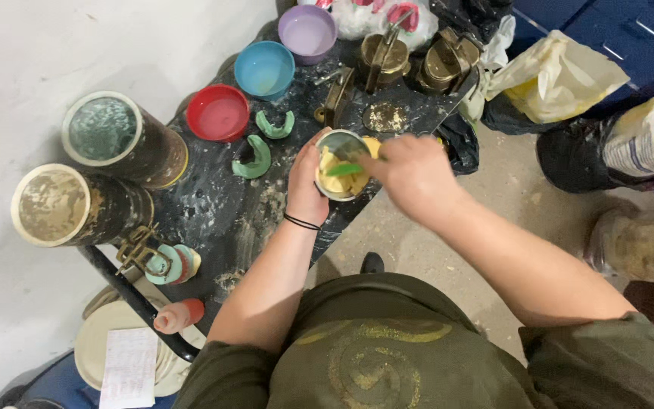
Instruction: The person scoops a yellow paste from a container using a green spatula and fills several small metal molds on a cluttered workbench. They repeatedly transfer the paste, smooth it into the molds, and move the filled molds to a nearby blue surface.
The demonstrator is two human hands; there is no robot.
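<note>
L hand (306, 182) wraps round a small metal cup (341, 167) from its left side, grip curled tight vs the cup wall, thumb near the rim; a black band sits on that wrist. The cup stands at the front edge of the dark, paint-spattered bench (213, 212), approx. mid-frame, and holds pale yellow chunks. R hand (416, 173) comes in from the right, grip pinched shut on a green stick-like tool (344, 170) whose tip lies across the yellow stuff inside the cup. R fingers are bunched over the cup's right rim; can't tell if they touch it.

Behind the cup, on the bench: two green curved pieces (261, 144), a red bowl (219, 113), a blue bowl (264, 68) and a purple bowl (307, 32) in a diagonal row. Further back, two brass-coloured presses (414, 60) side by side. At the left, two big cylinders (88, 170) with crusted rims, one greenish inside, one tan. Near the bench's lower left edge, a stack of coloured rings (169, 263) & an orange-capped bottle (179, 315). Right of the bench, on the floor, plastic bags (562, 76) with yellowish contents.
</note>
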